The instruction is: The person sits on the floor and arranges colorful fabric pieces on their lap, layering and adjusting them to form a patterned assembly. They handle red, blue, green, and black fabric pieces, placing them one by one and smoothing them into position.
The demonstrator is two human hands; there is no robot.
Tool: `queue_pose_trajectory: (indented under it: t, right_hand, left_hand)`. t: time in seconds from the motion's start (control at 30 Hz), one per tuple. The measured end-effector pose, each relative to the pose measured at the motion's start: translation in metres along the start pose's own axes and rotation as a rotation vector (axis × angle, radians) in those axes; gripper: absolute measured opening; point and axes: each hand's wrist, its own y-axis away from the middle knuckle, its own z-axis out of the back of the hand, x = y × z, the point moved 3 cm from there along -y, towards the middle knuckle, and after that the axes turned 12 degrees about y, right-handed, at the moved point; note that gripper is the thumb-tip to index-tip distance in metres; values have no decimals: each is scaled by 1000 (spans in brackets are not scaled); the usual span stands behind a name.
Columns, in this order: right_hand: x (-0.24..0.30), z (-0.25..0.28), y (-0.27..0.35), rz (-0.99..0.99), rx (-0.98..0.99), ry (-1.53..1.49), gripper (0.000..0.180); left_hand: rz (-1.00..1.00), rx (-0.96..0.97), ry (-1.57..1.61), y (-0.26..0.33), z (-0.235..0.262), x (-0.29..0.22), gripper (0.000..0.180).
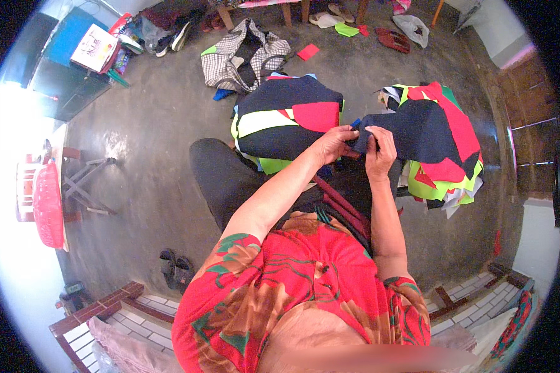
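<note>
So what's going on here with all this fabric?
A seated person in a red floral top is handling a dark navy fabric piece with both hands. The left hand and right hand pinch its edge close together, above the lap. Two stacks of cut cloth in navy, red and neon yellow-green sit on either side: one on the left, one on the right. A checkered bag lies on the concrete floor beyond.
</note>
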Motion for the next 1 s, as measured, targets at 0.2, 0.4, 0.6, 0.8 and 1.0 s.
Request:
queue_pose_trajectory:
  t: [0.2,0.4,0.6,0.8,1.0]
  right_hand:
    - [2,-5,-1,14,25,-1,19]
    - [11,-7,-5,50,80,-9,18]
    - [2,-17,2,13,139,34,14]
    - [1,-24,3,-30,216,26,13]
    - [-4,-27,7,-54,219,23,14]
  left_hand:
    - [-148,-107,-52,16,-4,-52,20]
    - [-475,-256,-581,40,48,-126,18]
    - [-512,-657,-953,109,106,-174,26]
    - [-639,-932,-879,145,179,-176,27]
    - [-704,-1068,-818,147,177,-183,23]
